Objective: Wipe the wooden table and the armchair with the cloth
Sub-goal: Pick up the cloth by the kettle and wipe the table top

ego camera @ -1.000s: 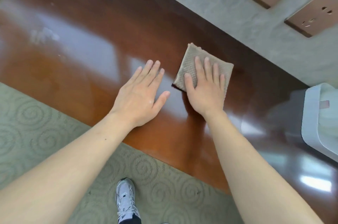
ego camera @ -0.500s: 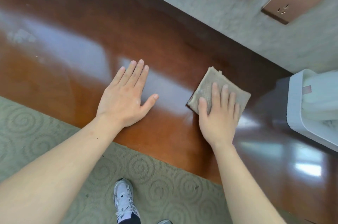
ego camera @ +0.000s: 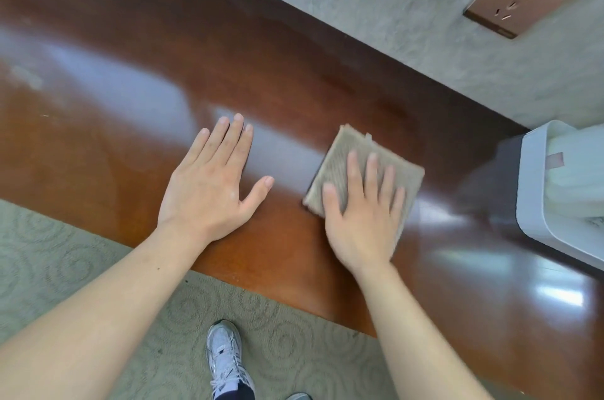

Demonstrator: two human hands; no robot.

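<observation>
A folded tan cloth [ego camera: 356, 167] is pressed flat on the glossy wooden table [ego camera: 130, 79] under the right hand [ego camera: 362, 213] — fingers extended, nothing pinched. To its left, the left hand [ego camera: 212, 190] is laid palm-down, fingers spread. A white bin [ego camera: 536, 197] is seen at far right.

Glossy wooden table [ego camera: 294, 79], folded cloth [ego camera: 333, 164] and white bin [ego camera: 532, 203] on it
</observation>
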